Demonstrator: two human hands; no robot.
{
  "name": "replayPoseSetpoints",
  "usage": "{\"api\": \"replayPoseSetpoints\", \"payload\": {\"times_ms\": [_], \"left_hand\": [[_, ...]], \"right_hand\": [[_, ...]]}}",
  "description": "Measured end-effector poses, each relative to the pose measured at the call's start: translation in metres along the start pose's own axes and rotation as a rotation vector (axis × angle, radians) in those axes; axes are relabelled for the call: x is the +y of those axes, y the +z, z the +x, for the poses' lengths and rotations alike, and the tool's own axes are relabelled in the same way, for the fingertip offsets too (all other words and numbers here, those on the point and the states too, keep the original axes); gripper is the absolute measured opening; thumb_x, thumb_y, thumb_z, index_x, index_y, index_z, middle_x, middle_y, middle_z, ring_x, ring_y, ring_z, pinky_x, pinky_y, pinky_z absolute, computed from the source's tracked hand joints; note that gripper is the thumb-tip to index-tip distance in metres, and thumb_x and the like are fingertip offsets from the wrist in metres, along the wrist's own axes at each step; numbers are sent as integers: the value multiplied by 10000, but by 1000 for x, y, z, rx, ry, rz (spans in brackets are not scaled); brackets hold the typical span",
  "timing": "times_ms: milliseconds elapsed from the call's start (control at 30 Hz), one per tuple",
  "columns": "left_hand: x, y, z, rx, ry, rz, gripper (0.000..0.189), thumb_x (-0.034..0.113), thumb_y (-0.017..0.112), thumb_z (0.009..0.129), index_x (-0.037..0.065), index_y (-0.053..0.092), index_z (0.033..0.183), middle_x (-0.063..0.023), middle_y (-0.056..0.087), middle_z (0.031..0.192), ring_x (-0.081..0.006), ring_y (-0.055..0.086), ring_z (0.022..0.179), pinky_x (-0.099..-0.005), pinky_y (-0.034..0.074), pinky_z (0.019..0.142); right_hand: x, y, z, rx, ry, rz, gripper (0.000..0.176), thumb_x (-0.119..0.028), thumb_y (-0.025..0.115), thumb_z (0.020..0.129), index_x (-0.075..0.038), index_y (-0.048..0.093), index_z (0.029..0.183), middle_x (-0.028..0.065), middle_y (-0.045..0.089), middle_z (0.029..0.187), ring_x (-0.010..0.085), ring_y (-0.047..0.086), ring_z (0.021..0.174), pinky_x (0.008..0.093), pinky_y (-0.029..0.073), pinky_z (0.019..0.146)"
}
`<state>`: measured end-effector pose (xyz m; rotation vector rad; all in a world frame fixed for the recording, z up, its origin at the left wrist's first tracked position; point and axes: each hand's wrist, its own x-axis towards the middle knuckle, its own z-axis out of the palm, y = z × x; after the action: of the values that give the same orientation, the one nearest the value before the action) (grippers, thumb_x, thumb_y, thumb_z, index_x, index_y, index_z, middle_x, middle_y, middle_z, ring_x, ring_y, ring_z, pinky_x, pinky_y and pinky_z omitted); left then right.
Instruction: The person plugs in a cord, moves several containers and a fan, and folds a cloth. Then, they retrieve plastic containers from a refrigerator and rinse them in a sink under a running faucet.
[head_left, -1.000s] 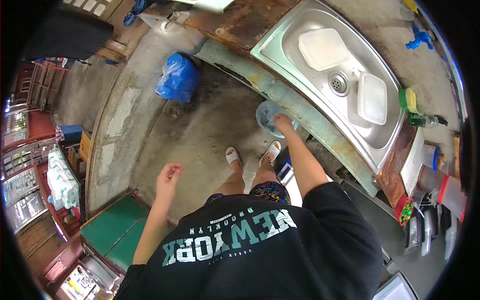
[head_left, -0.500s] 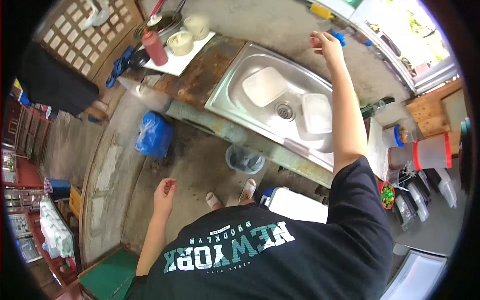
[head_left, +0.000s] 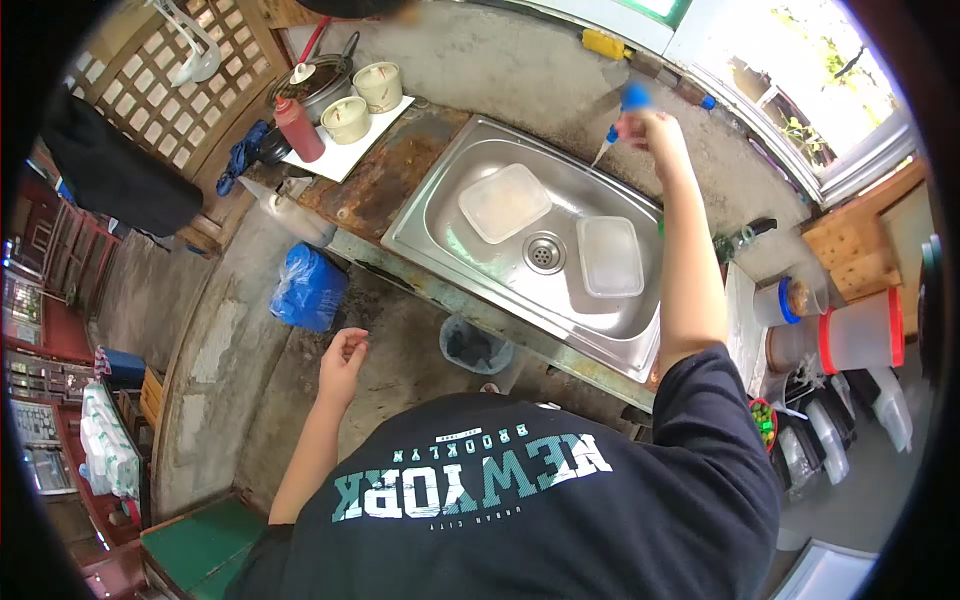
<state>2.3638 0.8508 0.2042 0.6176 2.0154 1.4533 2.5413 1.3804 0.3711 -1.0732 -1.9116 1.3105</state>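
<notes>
My right hand [head_left: 655,140] is stretched out to the back wall behind the sink, with its fingers curled at a blue faucet [head_left: 636,97]; the grip is partly blurred. A thin pale streak, which looks like water, runs below the faucet's blue spout. Two whitish, clear plastic food containers lie in the steel sink [head_left: 470,135]: the left container [head_left: 505,203] beside the drain, the right container [head_left: 610,257] on its other side. My left hand [head_left: 343,362] hangs low in front of the counter, its fingers loosely bent and apart, holding nothing.
Left of the sink, a white board [head_left: 385,132] bears a red squeeze bottle [head_left: 298,130] and two cream tubs. A pan stands behind them. Below are a blue plastic-wrapped container [head_left: 308,288] and a bin [head_left: 477,347]. Red-rimmed containers [head_left: 862,330] stand at the right.
My right hand has come down to the blue faucet, and a thin streak now shows below the spout. The view has shifted with my head. My left hand stays low and free.
</notes>
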Motion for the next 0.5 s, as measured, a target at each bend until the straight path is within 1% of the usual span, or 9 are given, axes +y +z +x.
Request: {"api": "replayPoseSetpoints", "payload": {"times_ms": [33, 100, 167, 200, 300, 333, 433, 467, 500], "left_hand": [[0, 7, 3, -6, -6, -38, 173, 55, 550, 881, 42, 568, 1052, -34, 600, 950, -106, 555, 855, -255, 451, 772], [4, 17, 11, -39, -10, -103, 173, 54, 552, 881, 38, 568, 1053, -36, 602, 955, -109, 560, 861, -254, 454, 777], [9, 32, 23, -91, -4, -174, 174, 56, 555, 880, 34, 568, 1052, -37, 604, 959, -115, 565, 866, -253, 457, 781], [13, 40, 32, -121, -17, -148, 180, 60, 556, 880, 33, 566, 1058, -43, 611, 981, -130, 573, 891, -259, 455, 798], [33, 65, 67, -245, 105, -82, 177, 61, 556, 879, 27, 570, 1052, -52, 619, 995, -141, 577, 906, -269, 450, 811], [40, 73, 81, -260, 117, -20, 173, 61, 554, 878, 25, 572, 1047, -55, 619, 1005, -143, 579, 911, -273, 450, 812], [56, 101, 132, -292, 206, 92, 166, 59, 552, 873, 21, 582, 1032, -64, 620, 1013, -153, 587, 912, -281, 448, 811], [55, 114, 153, -283, 266, 76, 165, 56, 552, 869, 21, 585, 1026, -67, 619, 1002, -159, 591, 903, -281, 448, 807], [53, 128, 176, -251, 317, 110, 169, 70, 563, 861, 21, 584, 1022, -80, 621, 987, -185, 585, 929, -296, 439, 848]], "right_hand": [[6, 1, -5, -29, 22, -81, 262, -264, 535, 843, -32, 655, 868, 62, 670, 769, 123, 606, 667, 249, 468, 602], [52, 13, 1, -101, 78, -176, 194, -181, 596, 790, -12, 659, 864, 59, 654, 753, 127, 612, 640, 244, 476, 559], [96, 34, 9, -85, 150, 38, 150, -78, 628, 772, -2, 660, 897, 71, 659, 787, 135, 620, 634, 241, 500, 561], [117, 46, 19, -59, 175, 176, 131, -7, 626, 773, 22, 655, 898, 81, 659, 813, 147, 630, 657, 239, 524, 608], [127, 72, 26, 4, 83, 412, 74, 38, 608, 765, 43, 659, 818, 93, 656, 759, 160, 626, 612, 262, 534, 581], [124, 74, 28, 19, 79, 404, 103, 35, 608, 750, 45, 665, 836, 92, 654, 739, 153, 619, 593, 262, 522, 553], [147, 70, 38, -104, 112, 127, 148, -7, 628, 732, 13, 683, 867, 75, 653, 704, 145, 605, 559, 260, 501, 520], [150, 69, 30, -123, 176, 25, 154, -31, 633, 728, -1, 688, 869, 71, 648, 683, 145, 599, 546, 268, 494, 510], [154, 69, 13, -141, 244, -78, 162, -54, 638, 724, -14, 693, 871, 66, 642, 661, 145, 593, 534, 275, 487, 499]]}}
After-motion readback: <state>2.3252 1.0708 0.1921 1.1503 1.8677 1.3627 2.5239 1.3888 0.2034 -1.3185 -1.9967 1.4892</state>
